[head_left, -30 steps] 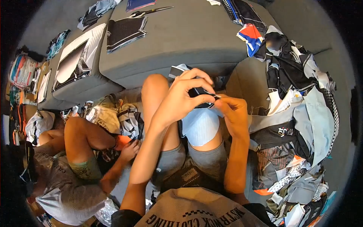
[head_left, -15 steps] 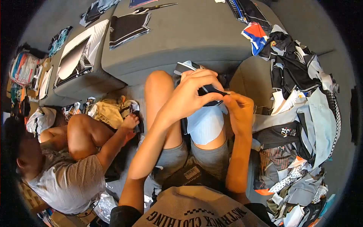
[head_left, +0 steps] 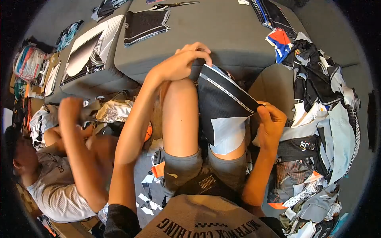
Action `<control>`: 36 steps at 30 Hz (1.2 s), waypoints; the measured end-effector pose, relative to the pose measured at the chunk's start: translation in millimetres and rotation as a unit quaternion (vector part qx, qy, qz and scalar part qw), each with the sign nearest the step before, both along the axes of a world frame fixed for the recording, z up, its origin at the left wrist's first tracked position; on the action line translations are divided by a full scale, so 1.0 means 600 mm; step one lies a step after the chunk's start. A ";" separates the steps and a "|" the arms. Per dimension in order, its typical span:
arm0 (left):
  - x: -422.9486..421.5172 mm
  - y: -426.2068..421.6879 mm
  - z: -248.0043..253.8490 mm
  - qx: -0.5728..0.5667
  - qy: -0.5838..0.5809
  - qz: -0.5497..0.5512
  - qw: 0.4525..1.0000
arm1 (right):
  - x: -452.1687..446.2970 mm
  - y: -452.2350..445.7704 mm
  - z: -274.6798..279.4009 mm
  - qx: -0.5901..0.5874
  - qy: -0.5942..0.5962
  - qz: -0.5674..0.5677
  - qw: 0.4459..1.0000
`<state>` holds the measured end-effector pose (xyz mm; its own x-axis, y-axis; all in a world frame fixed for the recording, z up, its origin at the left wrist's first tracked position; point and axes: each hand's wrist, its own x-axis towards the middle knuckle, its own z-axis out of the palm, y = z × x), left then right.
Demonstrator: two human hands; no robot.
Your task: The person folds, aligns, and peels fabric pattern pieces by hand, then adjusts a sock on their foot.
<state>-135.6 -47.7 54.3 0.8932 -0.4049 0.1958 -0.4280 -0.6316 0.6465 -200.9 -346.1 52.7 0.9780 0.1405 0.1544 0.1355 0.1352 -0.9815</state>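
Note:
A black fabric piece [head_left: 222,99] with a white lettered strip along its slanted edge lies over my right knee. Light blue fabric [head_left: 228,133] shows at its lower end, on the thigh. My right hand [head_left: 272,121] pinches the right corner of the black piece between thumb and fingers. At the upper left corner of the piece is my left hand [head_left: 188,59], its fingers curled and a fingertip at the edge; whether it grips the fabric is unclear.
Mixed fabric pieces [head_left: 305,146] are heaped on the right. Ahead, a grey sofa [head_left: 206,29] bears scissors [head_left: 174,5], a folded black stack [head_left: 145,25] and white panels [head_left: 89,49]. A co-worker [head_left: 59,182] sits at left, one arm raised. Scraps lie on the floor.
My hands have moved apart, and the black piece, earlier bunched between them, is now spread over the knee. The co-worker's arm has swung up and left. The view has shifted slightly.

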 end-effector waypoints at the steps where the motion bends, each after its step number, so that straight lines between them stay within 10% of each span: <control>1: 0.003 -0.001 -0.007 -0.012 0.008 -0.015 1.000 | 0.001 -0.004 -0.001 0.001 0.000 -0.001 1.000; 22: -0.058 0.051 0.178 -0.010 -0.128 -0.112 0.985 | 0.174 -0.090 0.066 -0.070 -0.111 0.011 0.991; 36: 0.239 0.439 0.293 0.172 -0.338 0.170 0.909 | 0.552 0.455 0.193 0.000 -0.278 0.028 0.960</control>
